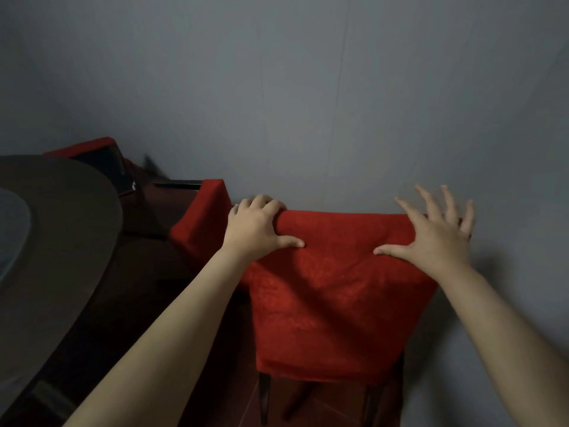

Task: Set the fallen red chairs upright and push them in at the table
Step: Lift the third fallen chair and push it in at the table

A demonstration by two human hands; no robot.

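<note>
Your left hand (pixel 255 229) hides its fingertips behind the top of the near red chair (pixel 338 297). The chair's back hides its seat, and its legs run off the bottom edge. Your right hand (pixel 437 238), on the chair's right corner, has blurry fingers (pixel 429 201). Left of the chair, the table (pixel 61 241) is cut off.
</note>
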